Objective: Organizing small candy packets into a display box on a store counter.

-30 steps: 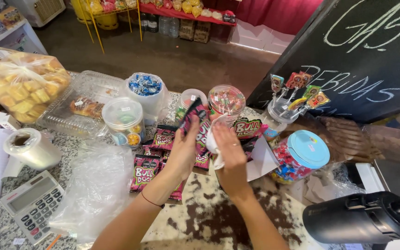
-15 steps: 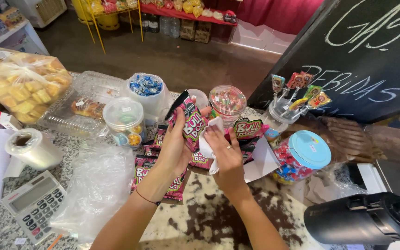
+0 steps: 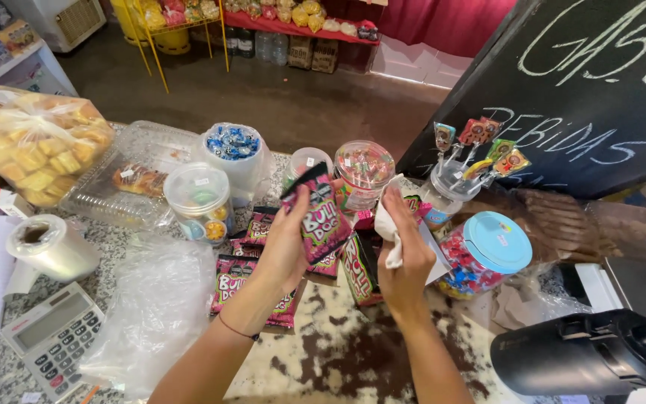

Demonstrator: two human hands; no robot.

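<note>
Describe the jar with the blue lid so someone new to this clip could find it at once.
Start at the big black chalkboard on the right and drop to the speckled counter below it. Just right of the right hand lies a clear jar of red and blue sweets, tipped on its side. It alone has a pale blue lid.

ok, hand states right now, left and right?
Left hand: closed on a pink and black candy packet, lifted above the counter.
Right hand: closed on a white cloth.
</note>
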